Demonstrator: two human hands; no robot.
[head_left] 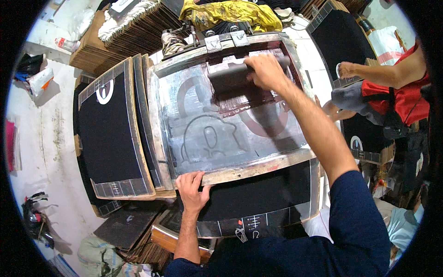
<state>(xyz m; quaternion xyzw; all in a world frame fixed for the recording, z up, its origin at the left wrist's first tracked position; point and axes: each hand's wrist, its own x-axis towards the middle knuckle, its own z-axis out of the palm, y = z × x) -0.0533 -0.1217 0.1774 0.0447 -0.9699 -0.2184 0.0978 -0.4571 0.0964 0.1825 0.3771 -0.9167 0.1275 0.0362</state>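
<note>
A wooden-framed printing screen (265,169) lies over a board covered in black cloth (258,194). Pale grey mesh (177,134) fills the frame and carries curved outline shapes. My right hand (266,71) is closed round a long dark squeegee (226,76), tilted on the mesh near the far side. Dark maroon ink (235,105) is spread wet around and just below the blade. At the near left corner, my left hand (191,190) grips the frame's edge, fingers on top and thumb at the front. Part of the far mesh is hidden behind the squeegee.
Hinge clamps (213,44) hold the frame's far side. Black-clothed boards (110,129) with white prints stand close at left. A co-worker's arm (383,74) reaches over another board (341,44) at right. Stacked brown boards (143,30) and yellow cloth (230,14) lie behind.
</note>
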